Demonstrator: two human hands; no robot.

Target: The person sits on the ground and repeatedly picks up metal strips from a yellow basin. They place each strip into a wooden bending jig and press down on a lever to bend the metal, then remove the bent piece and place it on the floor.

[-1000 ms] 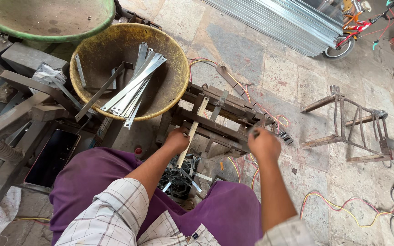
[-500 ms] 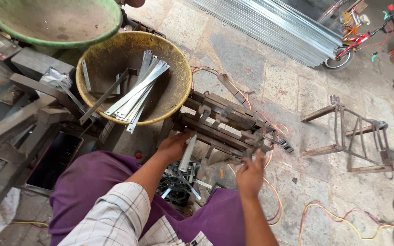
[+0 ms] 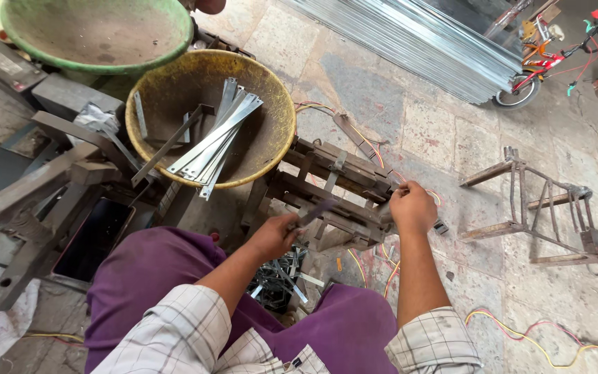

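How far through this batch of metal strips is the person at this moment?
Done: a bundle of flat metal strips lies in the yellow basin. In hand: the left hand holds one strip at the rusty metal frame, and the right hand grips the frame's far end. Left: a heap of metal pieces lies below between the knees; how many cannot be told.

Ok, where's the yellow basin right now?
In the head view, the yellow basin sits upper left of centre, below the green basin, just left of the rusty metal frame.
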